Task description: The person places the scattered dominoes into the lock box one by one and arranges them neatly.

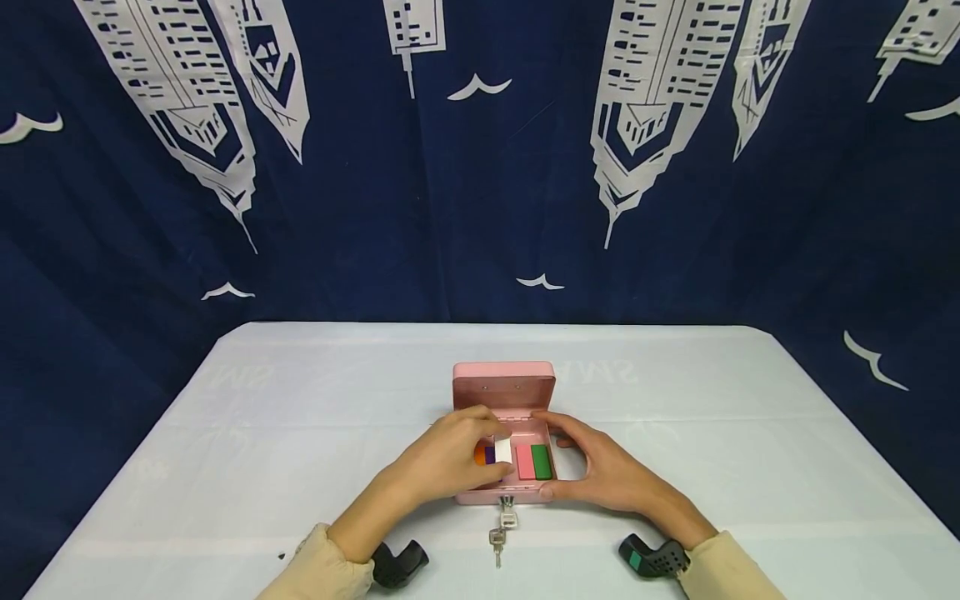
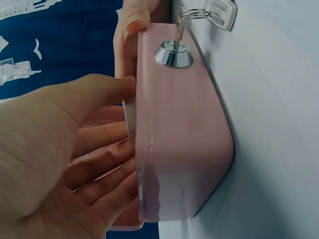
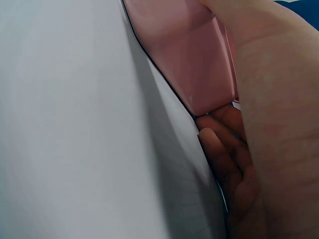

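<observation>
A pink cash box (image 1: 480,498) stands on the table with its lid (image 1: 504,372) raised at the back. My left hand (image 1: 459,450) reaches over its left half and pinches a white block (image 1: 503,451) between thumb and fingers, inside the box. My right hand (image 1: 607,471) grips the box's right side, thumb at the front corner and fingers at the back. To the right inside lie a pink block (image 1: 526,462) and a green block (image 1: 541,462). A purple block (image 1: 490,455) and an orange piece (image 1: 480,452) show partly beneath the left hand.
One key (image 1: 508,518) sits in the front lock (image 2: 174,54), and a second key (image 1: 497,540) hangs from its ring onto the white tablecloth (image 1: 337,400). A small dark speck (image 1: 281,556) lies near the left sleeve. Behind the table hangs a navy patterned curtain (image 1: 480,200).
</observation>
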Demonstrator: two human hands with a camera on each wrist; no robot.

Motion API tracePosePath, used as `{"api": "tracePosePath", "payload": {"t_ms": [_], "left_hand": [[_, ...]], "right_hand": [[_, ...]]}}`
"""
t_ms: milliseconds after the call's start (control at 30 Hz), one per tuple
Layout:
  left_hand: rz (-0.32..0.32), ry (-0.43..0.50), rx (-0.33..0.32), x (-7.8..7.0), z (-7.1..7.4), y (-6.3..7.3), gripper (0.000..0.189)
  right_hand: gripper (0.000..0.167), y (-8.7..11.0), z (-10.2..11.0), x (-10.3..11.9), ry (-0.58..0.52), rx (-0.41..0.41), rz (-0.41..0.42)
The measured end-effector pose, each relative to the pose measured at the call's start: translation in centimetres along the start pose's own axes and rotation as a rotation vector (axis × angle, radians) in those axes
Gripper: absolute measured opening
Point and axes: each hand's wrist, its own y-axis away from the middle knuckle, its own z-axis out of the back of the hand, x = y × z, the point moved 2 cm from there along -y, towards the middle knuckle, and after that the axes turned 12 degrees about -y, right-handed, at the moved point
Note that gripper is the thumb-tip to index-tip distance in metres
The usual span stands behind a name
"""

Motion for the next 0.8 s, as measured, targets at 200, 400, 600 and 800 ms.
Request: {"api": "tracePosePath", "payload": {"t_ms": [200,400,600,800], "left_hand": [[-0.010,-0.034,0.010,-0.2,-0.8,-0.5,0.035],[-0.009,-0.068,0.020,-0.3,-1.1,-0.9,0.033],[-0.003,-0.083,0.044,-0.3,-1.6,-1.0,0.034],[0.005,-0.100,0.055,-0.5,-2.0,-1.1,0.035]], "right_hand": [[0.090,0.0,-0.1,0.0,-0.001,0.002,0.008],[0.089,-0.4,-0.1,0.0,0.007,0.010,0.046],[0.089,-0.3,0.1,-0.1,0.011,0.013,0.031],[0.090,-0.2,0.1,-0.2,-0.006,0.015,0.024]]}}
